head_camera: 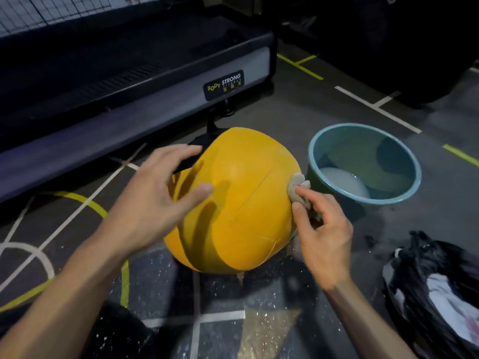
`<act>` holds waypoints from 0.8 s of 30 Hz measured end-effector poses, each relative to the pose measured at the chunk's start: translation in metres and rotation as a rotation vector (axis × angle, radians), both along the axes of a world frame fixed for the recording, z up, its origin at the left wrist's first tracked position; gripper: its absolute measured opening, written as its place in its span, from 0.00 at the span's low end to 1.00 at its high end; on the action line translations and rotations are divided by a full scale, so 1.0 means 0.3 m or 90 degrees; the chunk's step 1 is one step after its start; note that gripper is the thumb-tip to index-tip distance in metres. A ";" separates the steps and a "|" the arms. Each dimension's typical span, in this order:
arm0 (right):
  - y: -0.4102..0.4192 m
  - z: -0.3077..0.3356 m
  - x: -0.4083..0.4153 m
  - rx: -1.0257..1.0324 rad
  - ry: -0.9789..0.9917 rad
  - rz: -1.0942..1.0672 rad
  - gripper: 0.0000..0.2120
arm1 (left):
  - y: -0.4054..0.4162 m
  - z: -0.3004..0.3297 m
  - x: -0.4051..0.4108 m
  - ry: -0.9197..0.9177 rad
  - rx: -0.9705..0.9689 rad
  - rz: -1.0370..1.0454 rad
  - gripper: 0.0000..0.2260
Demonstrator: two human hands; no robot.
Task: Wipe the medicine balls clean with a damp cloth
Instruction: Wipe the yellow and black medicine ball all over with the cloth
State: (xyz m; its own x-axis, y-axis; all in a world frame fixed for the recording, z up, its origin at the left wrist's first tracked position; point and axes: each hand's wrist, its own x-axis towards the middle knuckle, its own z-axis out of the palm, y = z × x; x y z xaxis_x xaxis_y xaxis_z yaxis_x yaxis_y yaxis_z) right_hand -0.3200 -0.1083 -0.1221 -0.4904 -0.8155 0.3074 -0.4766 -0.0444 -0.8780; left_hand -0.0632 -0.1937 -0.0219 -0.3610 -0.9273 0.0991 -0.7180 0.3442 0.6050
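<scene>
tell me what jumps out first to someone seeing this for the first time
A big yellow medicine ball sits mid-frame on the dark gym floor. The right hand pinches a small grey cloth against the ball's right side, while the left hand hovers open over its left side. Just right of the ball stands a teal basin holding water.

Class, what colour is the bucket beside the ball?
The bucket is light blue-green, seen from the head view.

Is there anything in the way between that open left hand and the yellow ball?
Nothing visible. The left hand hovers open right over the yellow ball, while the right hand presses the cloth to its side.
</scene>
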 end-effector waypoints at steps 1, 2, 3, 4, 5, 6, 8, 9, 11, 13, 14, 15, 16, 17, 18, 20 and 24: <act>0.009 0.000 0.015 -0.003 0.015 0.013 0.14 | 0.004 -0.007 -0.033 -0.042 -0.014 -0.024 0.32; 0.019 -0.001 0.026 -0.005 0.028 0.029 0.15 | 0.009 -0.017 -0.057 -0.077 -0.016 -0.028 0.34; 0.029 -0.002 0.035 -0.008 0.042 0.040 0.15 | 0.013 -0.027 -0.072 -0.090 -0.007 -0.015 0.35; 0.039 0.000 0.039 -0.014 0.054 0.042 0.15 | 0.015 -0.037 -0.077 -0.084 0.005 -0.001 0.36; 0.047 0.006 0.044 -0.023 0.064 0.040 0.15 | 0.017 -0.044 -0.077 -0.071 0.014 0.003 0.36; 0.054 0.016 0.052 -0.035 0.075 0.040 0.14 | 0.020 -0.048 -0.074 -0.063 0.016 0.001 0.36; 0.065 0.048 0.090 -0.074 0.135 0.067 0.13 | 0.028 -0.057 -0.066 -0.058 0.008 -0.001 0.36; 0.068 0.065 0.113 -0.097 0.194 0.094 0.13 | 0.032 -0.061 -0.064 -0.057 0.002 0.000 0.36; 0.056 0.093 0.141 -0.118 0.323 0.171 0.13 | 0.044 -0.068 -0.060 -0.053 -0.009 0.002 0.35; -0.008 0.099 0.099 -0.114 0.356 0.195 0.12 | 0.054 -0.074 -0.048 -0.043 -0.003 0.004 0.35; -0.053 0.093 0.058 -0.101 0.310 0.161 0.12 | 0.059 -0.076 -0.042 -0.039 0.001 0.004 0.35; -0.099 0.092 0.012 -0.075 0.239 0.102 0.11 | 0.063 -0.079 -0.038 -0.037 0.002 0.002 0.34; -0.133 0.087 -0.030 -0.044 0.167 0.049 0.10 | 0.069 -0.082 -0.036 -0.036 0.001 -0.002 0.34; -0.147 0.084 -0.052 -0.020 0.124 0.015 0.10 | 0.074 -0.083 -0.036 -0.034 0.000 -0.005 0.33; -0.138 0.081 -0.045 -0.012 0.118 0.007 0.10 | 0.076 -0.085 -0.034 -0.031 0.000 -0.009 0.32; -0.064 0.091 0.028 -0.043 0.166 0.070 0.11 | 0.076 -0.085 -0.021 -0.027 0.008 -0.018 0.31; 0.038 0.119 0.081 -0.114 0.322 0.268 0.11 | 0.086 -0.092 0.031 -0.033 0.010 -0.042 0.33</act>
State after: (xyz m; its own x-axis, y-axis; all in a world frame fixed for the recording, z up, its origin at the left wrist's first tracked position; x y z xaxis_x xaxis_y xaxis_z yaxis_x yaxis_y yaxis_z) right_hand -0.2958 -0.0968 -0.0865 0.0973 -0.8201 0.5638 -0.7364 -0.4405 -0.5136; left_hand -0.0540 -0.1679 -0.0494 -0.4260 -0.9025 0.0640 -0.7244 0.3826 0.5734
